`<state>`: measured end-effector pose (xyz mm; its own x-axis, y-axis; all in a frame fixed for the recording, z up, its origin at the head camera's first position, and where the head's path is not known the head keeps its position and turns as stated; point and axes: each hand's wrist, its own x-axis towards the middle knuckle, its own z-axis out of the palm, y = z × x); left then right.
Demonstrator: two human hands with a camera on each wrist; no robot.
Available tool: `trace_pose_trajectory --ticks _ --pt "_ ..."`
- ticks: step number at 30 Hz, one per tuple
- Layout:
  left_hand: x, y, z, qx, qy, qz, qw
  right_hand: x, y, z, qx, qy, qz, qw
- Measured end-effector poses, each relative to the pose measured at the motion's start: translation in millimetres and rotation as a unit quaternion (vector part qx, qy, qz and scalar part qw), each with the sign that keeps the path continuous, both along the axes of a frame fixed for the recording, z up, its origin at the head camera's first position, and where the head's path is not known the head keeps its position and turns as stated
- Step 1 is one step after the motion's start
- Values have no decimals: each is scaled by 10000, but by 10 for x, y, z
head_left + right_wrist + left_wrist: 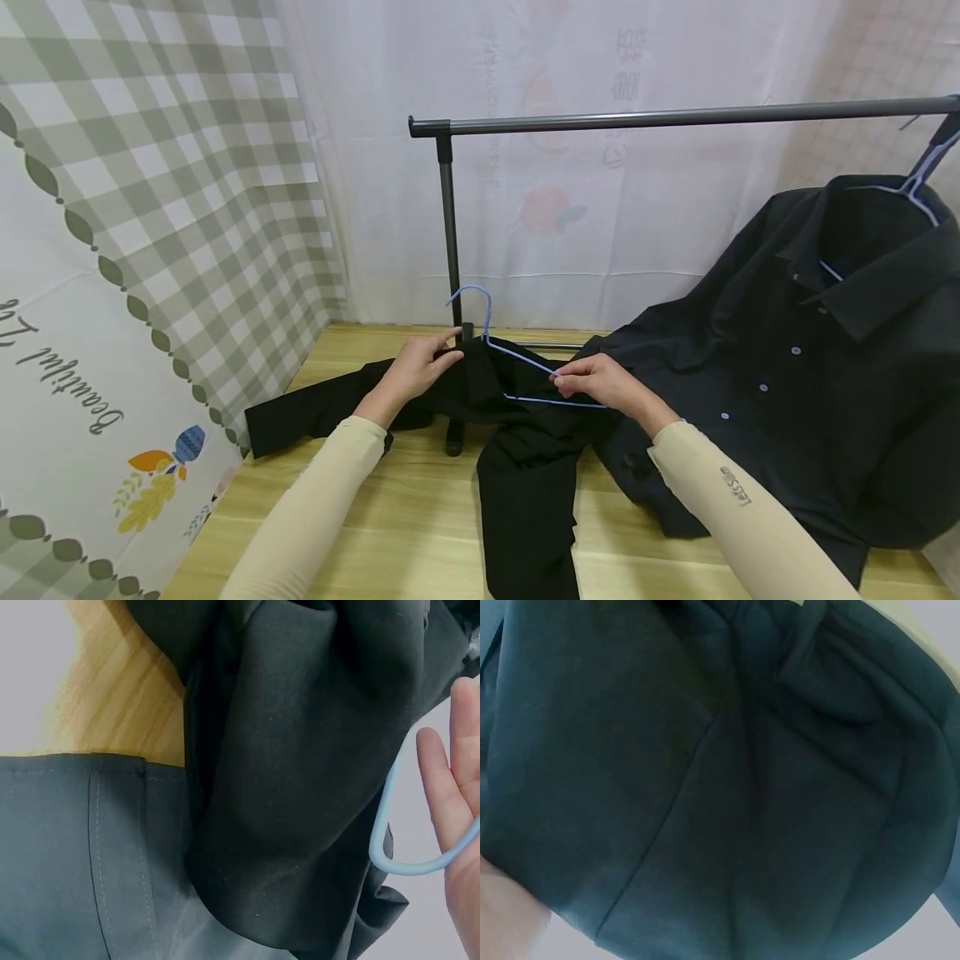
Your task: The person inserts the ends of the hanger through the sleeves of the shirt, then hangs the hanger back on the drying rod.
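Note:
In the head view a black garment point(525, 467) lies bunched over the wooden table, one sleeve stretched to the left and another part hanging toward me. A light blue hanger point(525, 360) is partly inside it, hook pointing up; its left end is hidden by cloth. My left hand point(412, 371) holds the garment's edge just left of the hook, thumb and fingers at the cloth. With thumb and fingertips my right hand point(611, 385) pinches the hanger's sloping right arm. The right wrist view shows the hanger's rounded end point(409, 866) outside the cloth, against that hand.
A dark metal clothes rack point(675, 119) stands behind the hands, its post near the left hand. At right, a black buttoned shirt point(825, 350) hangs on another blue hanger point(917, 179), its lower part beside my right arm. A checked curtain point(187, 167) borders the table point(405, 517) at left.

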<state>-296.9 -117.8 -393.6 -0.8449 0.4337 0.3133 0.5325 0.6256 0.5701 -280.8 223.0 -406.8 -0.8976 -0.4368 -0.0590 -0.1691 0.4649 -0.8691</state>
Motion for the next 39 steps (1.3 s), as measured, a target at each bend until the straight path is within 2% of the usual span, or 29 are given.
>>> trace_pose_trajectory --ticks 5,8,11,13,16,22,26,31,35,37,39 --pt "-2 -12 -12 70 77 -198 9998 -16 -14 -3 -48 -117 31 9999" --pt "-3 -14 -15 215 192 -361 9989 -52 -45 17 -29 -199 -185 9996" --pt "-4 -7 -20 253 385 -518 9976 -115 -95 60 213 -278 -494 9982" --pt "-4 2 -25 199 557 -613 9964 -152 -137 97 465 -402 -716 9955" --pt "8 29 -19 151 820 -761 9936 -191 -205 152 875 -612 -833 9908" --pt "56 97 21 193 1466 -1069 9832 -219 -351 226 1532 -1247 -823 9768" --pt "83 132 46 117 1730 -1255 9768 -210 -418 240 1691 -1736 -825 9667" --pt "106 139 60 26 1787 -1390 9740 -197 -447 222 1566 -2100 -940 9605" --pt "106 116 57 49 1772 -1387 9743 -204 -404 193 1406 -2053 -1143 9618" --pt "92 92 46 119 1731 -1320 9760 -204 -362 187 1445 -1868 -1216 9641" --pt "70 57 25 255 1596 -1201 9795 -198 -303 185 1678 -1496 -1179 9672"
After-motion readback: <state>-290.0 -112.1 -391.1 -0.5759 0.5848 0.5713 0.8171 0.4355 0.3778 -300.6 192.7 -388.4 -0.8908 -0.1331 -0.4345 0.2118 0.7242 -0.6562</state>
